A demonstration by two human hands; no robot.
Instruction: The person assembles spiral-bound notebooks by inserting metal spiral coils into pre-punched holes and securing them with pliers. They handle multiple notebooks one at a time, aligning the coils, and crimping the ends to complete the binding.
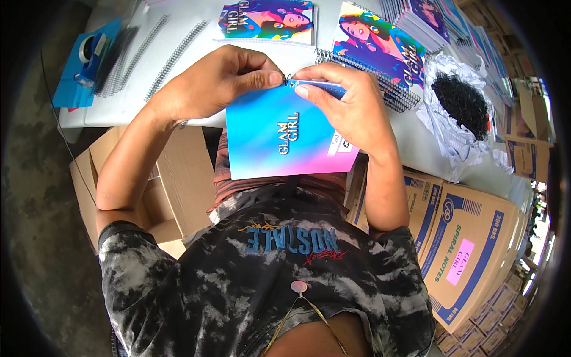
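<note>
A blue-to-pink notebook [256,143] hangs cover toward me at the table's near edge, in front of my lap. Its top edge carries a small dark wire loop [289,78] near the middle. My left hand [235,80] is closed in a pinch at that edge, thumb and finger beside the loop. On the other side, my right hand [351,101] grips the notebook's top edge, thumb on the cover and fingers behind. How far the wire runs through the holes is hidden by my fingers.
Loose spiral coils [175,59] lie at the left, near a blue tape dispenser [89,56]. Colourful notebooks [270,21] and a notebook stack [380,44] sit beyond my hands. Crumpled white paper [437,128] holds a black tangle [461,98]. Cardboard boxes [470,250] stand below.
</note>
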